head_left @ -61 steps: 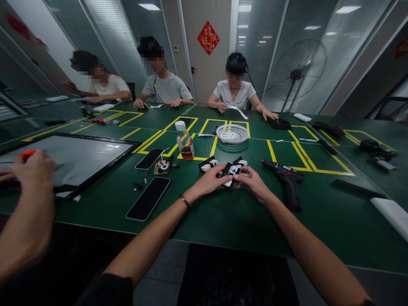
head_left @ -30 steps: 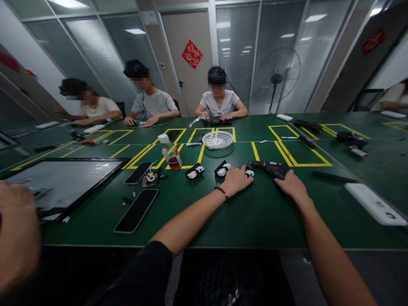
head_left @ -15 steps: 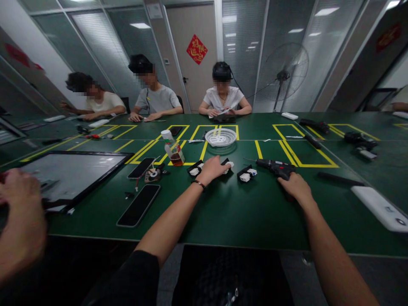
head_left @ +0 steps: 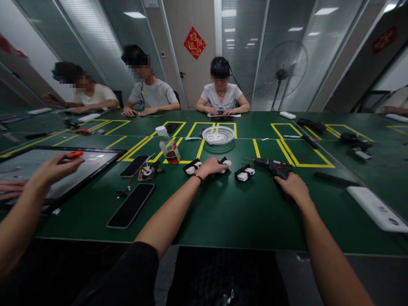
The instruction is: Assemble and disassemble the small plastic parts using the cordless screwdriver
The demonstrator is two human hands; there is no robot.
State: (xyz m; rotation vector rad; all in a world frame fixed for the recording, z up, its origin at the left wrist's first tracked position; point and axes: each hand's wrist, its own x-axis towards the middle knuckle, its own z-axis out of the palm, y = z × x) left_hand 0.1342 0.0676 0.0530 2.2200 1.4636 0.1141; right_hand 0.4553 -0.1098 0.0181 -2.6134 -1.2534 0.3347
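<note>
My right hand (head_left: 293, 187) is wrapped around the grip of a black cordless drill (head_left: 276, 167), which lies on its side with its long thin bit pointing left. My left hand (head_left: 211, 167) is closed on a small black-and-white block (head_left: 225, 164) on the table; my fingers hide part of it. A second such block (head_left: 191, 167) sits just left of this hand, partly covered by the wrist. Between my two hands lies a third black-and-white block (head_left: 245, 173).
A white plastic basket (head_left: 218, 135) and a bottle of brown liquid (head_left: 170, 148) stand beyond my left hand. Phones (head_left: 131, 206) and a small motor-like part (head_left: 147, 171) lie to the left. A co-worker's hand (head_left: 57, 170) holds an orange tool (head_left: 75, 155) over a framed panel (head_left: 95, 168).
The co-worker's hand at the left has moved right over the panel, showing the orange tool. The view has shifted slightly. My hands keep their places on the block and the drill.
</note>
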